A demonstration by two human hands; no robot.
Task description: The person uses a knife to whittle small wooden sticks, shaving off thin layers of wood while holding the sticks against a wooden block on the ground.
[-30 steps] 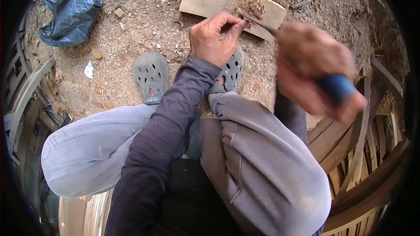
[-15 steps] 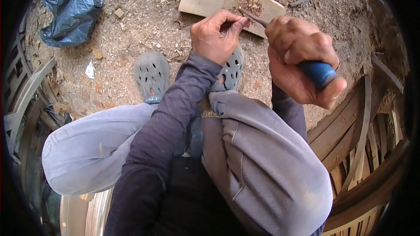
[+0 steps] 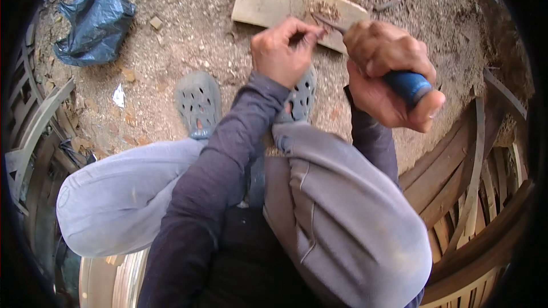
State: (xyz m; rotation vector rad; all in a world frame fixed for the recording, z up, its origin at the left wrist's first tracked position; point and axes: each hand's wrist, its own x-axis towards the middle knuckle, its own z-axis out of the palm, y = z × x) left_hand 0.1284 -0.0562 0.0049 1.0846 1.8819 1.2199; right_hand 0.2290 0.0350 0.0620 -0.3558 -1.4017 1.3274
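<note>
My right hand [image 3: 383,67] is wrapped round the blue handle [image 3: 409,86] of a hand tool. Its narrow metal shaft [image 3: 330,22] points away to the left, over a curved pale wooden board [image 3: 273,1] on the ground. Whether the tip touches the wood is hard to tell. Beside the board's near edge, close to the tip, my left hand [image 3: 281,48] is closed in a pinch; what its fingertips hold, if anything, does not show. Brown shavings [image 3: 325,11] lie on the board's right part.
A dark plastic bag [image 3: 98,23] lies at the far left on dirt strewn with wood chips. My grey clogs [image 3: 197,102] stand near the board. Curved wooden strips [image 3: 445,182] are stacked at the right, with more wooden pieces [image 3: 37,120] at the left.
My right hand has shifted slightly left and away from me with the tool. My left hand has dropped slightly nearer, still pinched.
</note>
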